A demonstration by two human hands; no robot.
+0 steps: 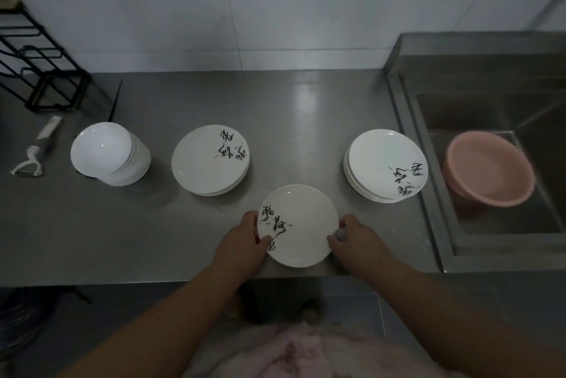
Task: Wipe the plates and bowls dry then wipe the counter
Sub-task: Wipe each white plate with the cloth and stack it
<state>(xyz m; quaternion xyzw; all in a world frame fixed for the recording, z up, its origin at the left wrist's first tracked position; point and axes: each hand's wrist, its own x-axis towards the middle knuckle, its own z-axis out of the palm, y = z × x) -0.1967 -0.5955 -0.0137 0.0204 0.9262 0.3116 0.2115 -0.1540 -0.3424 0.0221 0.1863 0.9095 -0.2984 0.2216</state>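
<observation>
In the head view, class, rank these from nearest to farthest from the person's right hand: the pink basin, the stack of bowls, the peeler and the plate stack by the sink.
From the right hand:
1. Plate stack by the sink, just beyond the hand on the counter's right.
2. Pink basin, in the sink at far right.
3. Stack of bowls, left side of the counter.
4. Peeler, far left.

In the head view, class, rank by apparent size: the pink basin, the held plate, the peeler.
1. Pink basin
2. Held plate, nearly equal to the basin, and nearer the camera, so that order is unsure
3. Peeler, clearly smallest
</observation>
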